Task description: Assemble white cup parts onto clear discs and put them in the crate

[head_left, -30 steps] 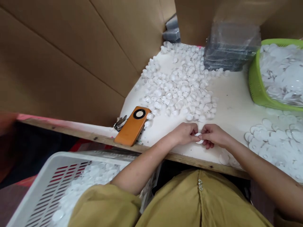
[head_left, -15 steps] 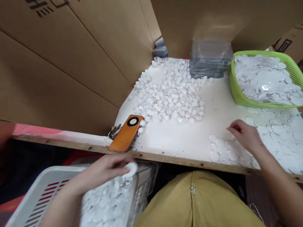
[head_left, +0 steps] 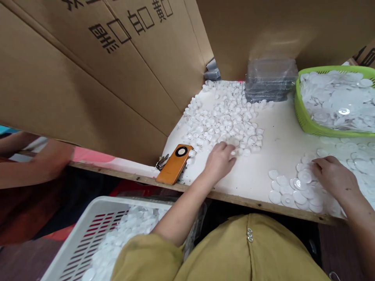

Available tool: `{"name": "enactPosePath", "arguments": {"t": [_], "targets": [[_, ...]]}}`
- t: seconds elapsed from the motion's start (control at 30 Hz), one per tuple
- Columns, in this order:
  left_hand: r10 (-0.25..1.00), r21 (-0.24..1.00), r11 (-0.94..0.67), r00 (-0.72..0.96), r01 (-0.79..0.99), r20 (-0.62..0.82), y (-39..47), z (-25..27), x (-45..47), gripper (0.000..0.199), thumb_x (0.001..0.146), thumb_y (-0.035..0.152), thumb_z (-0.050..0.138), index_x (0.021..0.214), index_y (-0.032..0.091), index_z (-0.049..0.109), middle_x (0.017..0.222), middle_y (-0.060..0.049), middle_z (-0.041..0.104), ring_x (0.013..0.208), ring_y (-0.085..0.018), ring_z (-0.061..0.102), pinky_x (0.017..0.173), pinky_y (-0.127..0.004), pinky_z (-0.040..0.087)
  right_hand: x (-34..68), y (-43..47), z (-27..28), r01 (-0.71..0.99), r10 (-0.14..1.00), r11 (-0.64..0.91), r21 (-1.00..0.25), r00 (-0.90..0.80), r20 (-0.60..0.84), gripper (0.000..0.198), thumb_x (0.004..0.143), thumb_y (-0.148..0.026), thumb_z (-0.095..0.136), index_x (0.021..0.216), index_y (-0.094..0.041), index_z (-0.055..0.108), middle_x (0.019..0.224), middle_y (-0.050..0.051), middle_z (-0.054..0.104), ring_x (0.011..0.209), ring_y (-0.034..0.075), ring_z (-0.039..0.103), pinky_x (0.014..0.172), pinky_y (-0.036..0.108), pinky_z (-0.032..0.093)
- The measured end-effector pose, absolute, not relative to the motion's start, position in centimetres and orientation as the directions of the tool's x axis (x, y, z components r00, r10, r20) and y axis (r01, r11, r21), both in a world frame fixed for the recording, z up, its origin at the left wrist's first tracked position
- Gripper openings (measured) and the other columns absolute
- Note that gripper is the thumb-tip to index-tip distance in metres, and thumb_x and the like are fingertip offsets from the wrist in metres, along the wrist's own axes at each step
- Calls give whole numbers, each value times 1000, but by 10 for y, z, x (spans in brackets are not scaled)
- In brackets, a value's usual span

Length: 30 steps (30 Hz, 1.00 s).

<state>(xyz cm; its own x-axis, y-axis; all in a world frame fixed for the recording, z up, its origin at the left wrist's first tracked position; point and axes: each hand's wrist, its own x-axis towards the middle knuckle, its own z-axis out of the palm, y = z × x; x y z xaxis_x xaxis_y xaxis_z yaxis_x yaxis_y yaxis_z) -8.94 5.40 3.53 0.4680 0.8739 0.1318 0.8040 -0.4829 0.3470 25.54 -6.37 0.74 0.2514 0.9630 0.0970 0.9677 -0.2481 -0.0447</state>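
Observation:
My left hand [head_left: 220,162] reaches over the table to the near edge of a spread of small white plastic caps [head_left: 222,113]. Its thumb stands apart from the fingers, and the fingertips are among the caps. On the right, my right hand [head_left: 336,177] is low over flat white plastic discs [head_left: 287,200], which overlap one another near the table edge. Its fingers are curled together at the discs; what they pinch, if anything, is hidden. Below the table edge, a white basket [head_left: 96,226] holds many white pieces, partly covered by my left forearm.
An orange phone [head_left: 174,166] lies beside keys [head_left: 161,162] at the front edge. A green basket [head_left: 304,121] full of white discs stands at the right, near stacked wrapped grey packs [head_left: 271,82]. Cardboard [head_left: 117,86] walls the left; beyond it shows another person's arm [head_left: 35,168].
My left hand has gone from above the white basket, where it held a white disc, up to the caps; the disc no longer shows in it. My right hand has lowered onto the discs.

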Motion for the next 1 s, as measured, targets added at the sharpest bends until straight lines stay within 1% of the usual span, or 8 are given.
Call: {"name": "enactPosePath", "arguments": {"t": [0.1,0.17,0.27,0.37,0.47,0.57,0.73,1.0], "targets": [[833,194,-551,549,812,69,72,22,-49,23,75,17,58,98,14,65,104,-13,56,100,-28,52,82,-38,47,256,-66,11,951,911,-238,-199,290,294,28,87,-35,43,89,-21,67,97,11,64,85,25,62,66,35,47],[844,197,-530,536,825,26,79,17,-43,17,76,13,56,89,14,66,102,-14,56,97,-28,53,79,-38,47,251,-67,13,887,871,-222,-404,367,327,27,86,-39,46,89,-21,66,90,9,65,82,24,63,72,38,49],[852,311,-504,522,805,31,79,15,-55,17,78,13,57,92,15,66,98,-11,57,91,-23,55,77,-33,47,231,-66,16,606,879,-234,-760,466,101,28,84,-45,53,94,-21,63,75,4,65,66,19,64,66,35,52],[854,552,-471,512,688,90,62,15,-71,21,82,21,60,101,17,65,95,-6,59,77,-15,57,73,-27,48,201,-62,17,263,914,-230,-937,389,-115,33,79,-48,62,98,-21,63,72,2,63,62,17,63,58,30,52],[833,721,-437,545,538,98,37,9,-77,21,86,28,59,104,18,64,91,-4,64,75,-13,58,72,-25,47,169,-54,14,72,948,-259,-963,213,-239,40,71,-48,70,98,-19,64,73,1,62,60,15,63,55,27,51],[737,674,-534,671,510,77,21,-2,-77,21,85,30,63,101,17,65,89,-4,67,83,-17,59,80,-28,46,146,-46,11,9,943,-326,-945,69,-324,40,67,-47,73,92,-17,65,70,1,62,58,14,62,51,25,49],[692,525,-641,718,560,79,23,-14,-83,27,81,39,66,101,20,67,101,-7,63,95,-21,55,85,-31,44,127,-35,10,50,905,-425,-904,-7,-426,33,65,-43,74,79,-16,60,61,1,63,52,14,61,46,23,49],[680,526,-637,732,564,39,27,-16,-81,27,84,42,61,95,17,66,88,-5,62,85,-19,55,78,-28,43,100,-15,-4,243,843,-502,-830,-76,-532,21,73,-33,67,77,-18,53,58,1,64,44,13,60,36,19,42]]}}
